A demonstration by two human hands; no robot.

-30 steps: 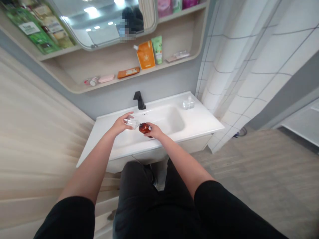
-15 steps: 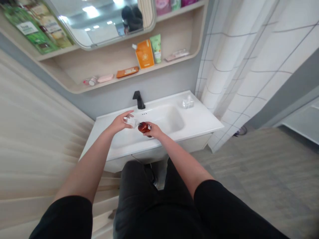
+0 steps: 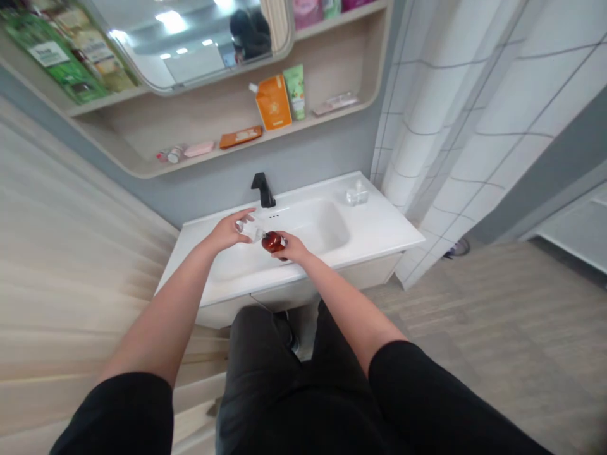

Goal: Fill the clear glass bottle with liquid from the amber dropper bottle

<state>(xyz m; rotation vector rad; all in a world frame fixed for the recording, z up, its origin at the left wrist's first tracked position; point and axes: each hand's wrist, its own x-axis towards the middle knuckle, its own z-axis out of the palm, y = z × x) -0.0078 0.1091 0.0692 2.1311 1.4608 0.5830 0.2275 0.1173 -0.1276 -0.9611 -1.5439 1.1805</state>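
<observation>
My left hand (image 3: 228, 232) is wrapped round a clear bottle (image 3: 251, 230), held tilted over the white sink (image 3: 327, 224). My right hand (image 3: 291, 247) grips a brown bottle (image 3: 272, 242), also tilted. The neck of the clear bottle meets or nearly meets the top of the brown one; whether they touch is too small to tell. Both bottles are above the left part of the basin, in front of the black faucet (image 3: 263, 190).
A clear pump bottle (image 3: 357, 194) stands at the counter's back right. Above, a wall shelf (image 3: 190, 165) carries an orange pouch (image 3: 274, 103), a green tube (image 3: 295, 91) and small items. Curtains hang on both sides, and a mirror (image 3: 199, 38) is at the top.
</observation>
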